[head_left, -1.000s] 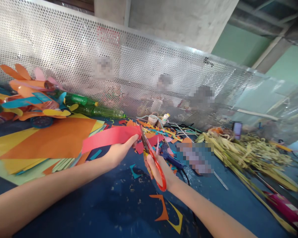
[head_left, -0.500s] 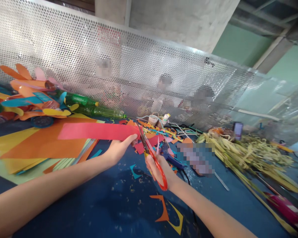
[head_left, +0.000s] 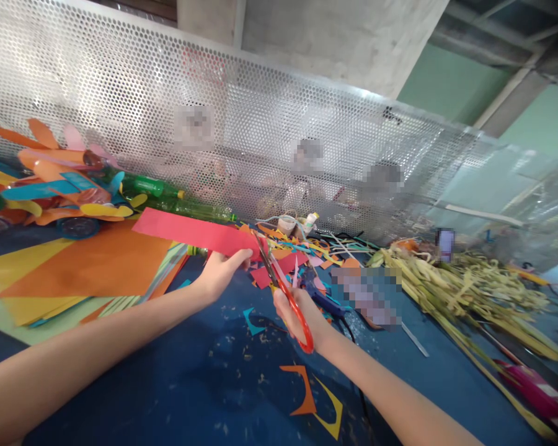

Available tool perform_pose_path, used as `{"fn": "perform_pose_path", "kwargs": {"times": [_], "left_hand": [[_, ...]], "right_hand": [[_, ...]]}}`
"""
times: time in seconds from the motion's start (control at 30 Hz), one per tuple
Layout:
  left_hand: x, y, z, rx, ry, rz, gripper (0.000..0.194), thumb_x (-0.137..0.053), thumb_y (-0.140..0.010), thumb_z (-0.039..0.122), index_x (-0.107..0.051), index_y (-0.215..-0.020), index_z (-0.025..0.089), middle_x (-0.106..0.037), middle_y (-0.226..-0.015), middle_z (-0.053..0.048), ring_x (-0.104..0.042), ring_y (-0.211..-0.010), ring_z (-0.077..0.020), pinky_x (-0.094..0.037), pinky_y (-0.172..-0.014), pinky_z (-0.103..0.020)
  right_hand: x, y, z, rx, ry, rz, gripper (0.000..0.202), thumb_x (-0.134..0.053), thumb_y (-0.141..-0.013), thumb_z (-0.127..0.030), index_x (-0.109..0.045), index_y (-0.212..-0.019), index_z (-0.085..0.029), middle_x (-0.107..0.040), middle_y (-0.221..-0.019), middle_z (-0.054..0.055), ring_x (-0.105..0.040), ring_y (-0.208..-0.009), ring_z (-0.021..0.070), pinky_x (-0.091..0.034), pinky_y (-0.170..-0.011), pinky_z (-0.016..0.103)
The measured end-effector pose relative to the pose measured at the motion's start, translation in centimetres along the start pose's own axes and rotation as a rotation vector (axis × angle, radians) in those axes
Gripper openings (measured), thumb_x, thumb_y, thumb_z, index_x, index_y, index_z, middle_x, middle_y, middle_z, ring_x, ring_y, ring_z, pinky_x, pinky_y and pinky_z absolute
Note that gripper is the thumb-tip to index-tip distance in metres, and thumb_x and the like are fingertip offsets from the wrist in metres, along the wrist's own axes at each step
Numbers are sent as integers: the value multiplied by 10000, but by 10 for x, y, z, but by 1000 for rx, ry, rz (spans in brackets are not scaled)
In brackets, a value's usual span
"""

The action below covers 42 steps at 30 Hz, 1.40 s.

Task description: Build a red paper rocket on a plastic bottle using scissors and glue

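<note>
My left hand (head_left: 223, 272) pinches a long red paper strip (head_left: 190, 234) near its right end, thumb on top. The strip's far end reaches out to the left, raised above the table. In my right hand (head_left: 297, 313) is a pair of red-handled scissors (head_left: 302, 328), its fingers closed round the handles. The scissor blades (head_left: 268, 260) point up and to the left at the strip's right end, close to my left thumb. Whether the blades are cutting into the paper I cannot tell. A blue glue gun (head_left: 323, 300) lies just beyond my right hand.
Orange and yellow paper sheets (head_left: 88, 260) lie stacked at the left, below a colourful bottle model (head_left: 79, 198). Green plastic bottles (head_left: 190, 207) lie along a perforated metal screen (head_left: 134, 99). Paper offcuts (head_left: 307, 393) are scattered about. Dried husks (head_left: 465, 297) spread at the right. People sit behind the screen.
The red strip has turned, its left end now higher and further right. My left hand has tilted slightly with it; the scissors have barely moved.
</note>
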<state>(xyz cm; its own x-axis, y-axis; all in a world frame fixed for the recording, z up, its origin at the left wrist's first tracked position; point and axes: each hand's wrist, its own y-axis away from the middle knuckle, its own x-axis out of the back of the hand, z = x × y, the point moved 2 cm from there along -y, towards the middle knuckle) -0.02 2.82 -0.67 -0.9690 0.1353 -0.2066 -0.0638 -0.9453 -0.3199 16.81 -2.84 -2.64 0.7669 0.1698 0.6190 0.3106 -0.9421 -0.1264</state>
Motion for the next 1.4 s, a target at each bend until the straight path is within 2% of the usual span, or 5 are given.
{"fn": "perform_pose_path", "kwargs": {"times": [0.17,0.77,0.97,1.17,1.4], "left_hand": [[0,-4,2,-2,112,79,292,-591,-726,436,-517,-709,155,-548,-612,-10,-520,-522,-130,-455,-536,-262],[10,-12,2,-72,-133,179,303,-589,-754,424,-558,-651,141,-577,-527,0,-483,-409,-93,-370,-400,-197],[13,-15,-1,-56,-74,183,326,-584,-748,447,-573,-652,135,-586,-537,-3,-486,-413,-94,-381,-407,-196],[14,-15,1,-111,-208,162,314,-566,-761,432,-577,-643,142,-590,-531,3,-519,-460,-117,-410,-468,-207],[10,-9,3,-138,-344,63,346,-527,-786,439,-569,-629,133,-597,-538,-10,-519,-467,-124,-409,-464,-207]], "right_hand": [[0,-2,3,21,-6,24,441,-311,-849,-594,-313,-639,-207,-256,-540,-52,-287,-465,87,-220,-403,220],[-1,-4,9,39,30,6,459,-354,-839,-581,-243,-589,-213,-205,-551,-46,-222,-489,87,-177,-414,222],[2,-5,11,31,90,26,451,-411,-825,-556,-330,-555,-204,-300,-509,-44,-317,-444,91,-255,-407,220],[0,-2,6,7,64,-97,554,-303,-873,-548,-545,-542,-175,-580,-557,42,-572,-532,154,-440,-530,260],[-1,-2,9,31,86,-85,575,-255,-875,-574,-605,-659,-172,-640,-681,66,-596,-622,179,-462,-615,283]]}}
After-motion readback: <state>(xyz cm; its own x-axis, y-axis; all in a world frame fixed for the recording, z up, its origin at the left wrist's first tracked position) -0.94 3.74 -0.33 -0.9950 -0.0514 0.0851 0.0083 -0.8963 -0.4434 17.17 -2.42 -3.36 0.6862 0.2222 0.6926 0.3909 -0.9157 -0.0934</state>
